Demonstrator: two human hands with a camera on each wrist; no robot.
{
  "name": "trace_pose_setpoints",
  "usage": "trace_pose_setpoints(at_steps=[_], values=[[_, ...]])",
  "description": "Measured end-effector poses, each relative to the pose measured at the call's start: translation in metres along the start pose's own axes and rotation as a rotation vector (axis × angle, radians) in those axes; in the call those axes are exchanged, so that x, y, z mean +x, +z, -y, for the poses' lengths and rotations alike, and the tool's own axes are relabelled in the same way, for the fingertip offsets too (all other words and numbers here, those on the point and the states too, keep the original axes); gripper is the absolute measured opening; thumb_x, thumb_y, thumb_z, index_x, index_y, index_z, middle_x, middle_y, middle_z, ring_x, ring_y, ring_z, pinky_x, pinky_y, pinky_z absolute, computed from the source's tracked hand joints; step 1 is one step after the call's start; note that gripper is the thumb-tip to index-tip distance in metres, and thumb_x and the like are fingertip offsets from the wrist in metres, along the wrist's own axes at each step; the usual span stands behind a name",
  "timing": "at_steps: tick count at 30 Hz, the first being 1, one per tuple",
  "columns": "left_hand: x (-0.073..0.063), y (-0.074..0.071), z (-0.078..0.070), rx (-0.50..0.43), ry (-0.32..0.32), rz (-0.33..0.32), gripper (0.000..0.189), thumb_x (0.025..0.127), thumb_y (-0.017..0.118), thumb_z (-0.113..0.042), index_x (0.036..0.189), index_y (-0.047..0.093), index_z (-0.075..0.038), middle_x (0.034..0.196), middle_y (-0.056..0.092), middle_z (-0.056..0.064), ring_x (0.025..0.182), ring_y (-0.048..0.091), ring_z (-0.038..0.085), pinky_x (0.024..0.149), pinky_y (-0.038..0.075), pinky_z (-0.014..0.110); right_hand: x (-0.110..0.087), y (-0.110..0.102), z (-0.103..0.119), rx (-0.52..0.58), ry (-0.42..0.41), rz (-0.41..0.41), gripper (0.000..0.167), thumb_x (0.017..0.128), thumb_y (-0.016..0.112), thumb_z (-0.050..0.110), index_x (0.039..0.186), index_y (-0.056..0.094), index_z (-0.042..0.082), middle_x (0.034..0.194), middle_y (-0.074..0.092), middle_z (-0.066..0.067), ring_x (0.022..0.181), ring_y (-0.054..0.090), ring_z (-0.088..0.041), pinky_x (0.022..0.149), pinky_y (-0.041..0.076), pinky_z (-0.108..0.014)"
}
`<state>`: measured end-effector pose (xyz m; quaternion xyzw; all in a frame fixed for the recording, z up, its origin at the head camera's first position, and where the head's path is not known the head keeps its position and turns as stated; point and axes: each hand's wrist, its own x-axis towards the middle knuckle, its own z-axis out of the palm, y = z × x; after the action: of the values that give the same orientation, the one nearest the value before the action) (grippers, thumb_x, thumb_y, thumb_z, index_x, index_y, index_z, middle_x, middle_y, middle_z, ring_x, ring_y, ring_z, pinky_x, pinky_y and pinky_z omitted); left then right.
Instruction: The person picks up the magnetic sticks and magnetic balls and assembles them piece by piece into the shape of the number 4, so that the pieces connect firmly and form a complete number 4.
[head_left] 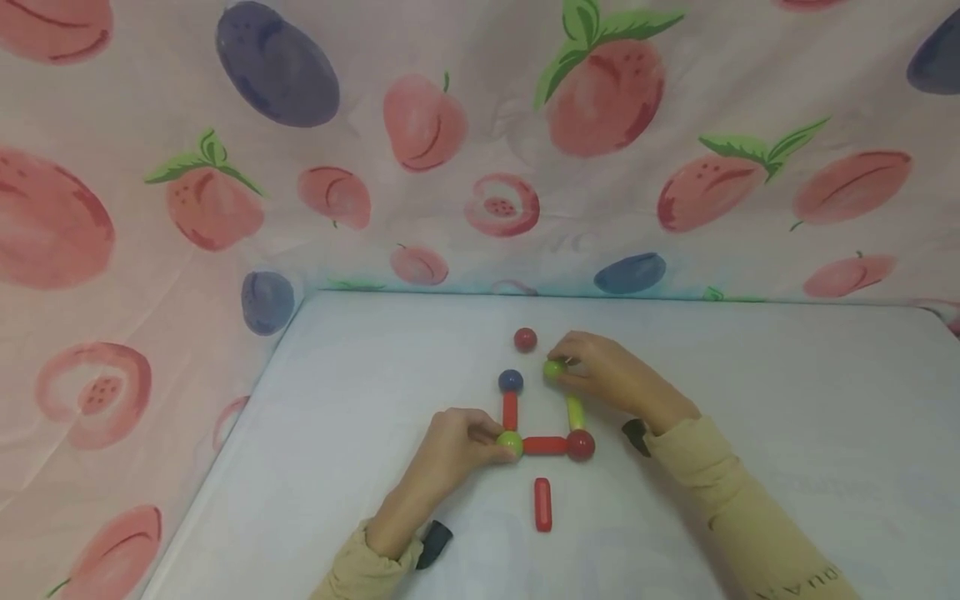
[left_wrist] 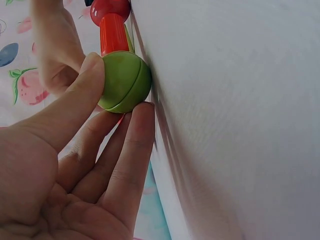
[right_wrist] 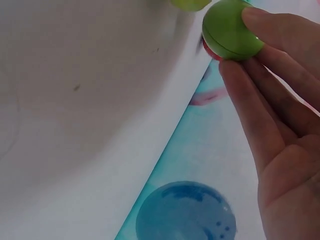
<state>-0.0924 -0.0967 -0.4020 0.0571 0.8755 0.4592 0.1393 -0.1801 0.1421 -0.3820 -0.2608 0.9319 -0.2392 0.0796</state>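
My left hand [head_left: 457,446] pinches a green ball [left_wrist: 125,81] between thumb and fingers at the near left corner of a rod-and-ball shape. From that ball a red rod [head_left: 544,446] runs right to a red ball [head_left: 581,445]. Another red rod [head_left: 510,411] leads away to a blue ball [head_left: 511,381]. A yellow rod [head_left: 575,412] extends from the red ball toward the back. Near its far end my right hand [head_left: 600,371] pinches a second green ball [right_wrist: 231,30]; whether ball and rod touch is unclear.
Behind the shape lies a loose red ball [head_left: 525,339]. In front of it is a loose red rod [head_left: 543,504]. The white table [head_left: 375,350] meets a fruit-patterned cloth [head_left: 495,108] at the back and left.
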Motion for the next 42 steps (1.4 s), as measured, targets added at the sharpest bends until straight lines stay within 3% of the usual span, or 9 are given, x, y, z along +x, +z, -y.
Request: trace_pose_setpoints(at_steps=[18,26,42], values=[[0.001,0.002,0.002,-0.003,-0.008,0.008,0.028,0.074,0.088,-0.022,0.096,0.077,-0.01,0.08,0.073,-0.004,0.073,0.066,0.008,0.07,0.055,0.026,-0.012,0.001,-0.012,0.03,0.068,0.042,0.031,0.09,0.074,0.017,0.119,0.07,0.009,0.114,0.07,-0.005,0.112,0.064,-0.027,0.098,0.052,-0.045],[0.001,0.001,0.002,-0.002,-0.003,0.001,0.027,0.074,0.087,-0.023,0.096,0.076,-0.01,0.08,0.073,-0.004,0.073,0.066,0.008,0.071,0.055,0.026,-0.015,-0.001,-0.014,0.052,0.138,0.072,0.033,0.093,0.07,0.021,0.124,0.069,0.007,0.119,0.07,-0.008,0.116,0.062,-0.03,0.1,0.05,-0.048],[0.0,0.0,0.001,-0.005,0.001,0.004,0.027,0.074,0.087,-0.021,0.096,0.076,-0.009,0.08,0.073,-0.003,0.073,0.066,0.007,0.07,0.055,0.025,-0.015,-0.004,-0.018,0.07,0.119,0.09,0.032,0.097,0.064,0.023,0.12,0.069,0.002,0.115,0.07,-0.012,0.111,0.063,-0.031,0.097,0.051,-0.049]])
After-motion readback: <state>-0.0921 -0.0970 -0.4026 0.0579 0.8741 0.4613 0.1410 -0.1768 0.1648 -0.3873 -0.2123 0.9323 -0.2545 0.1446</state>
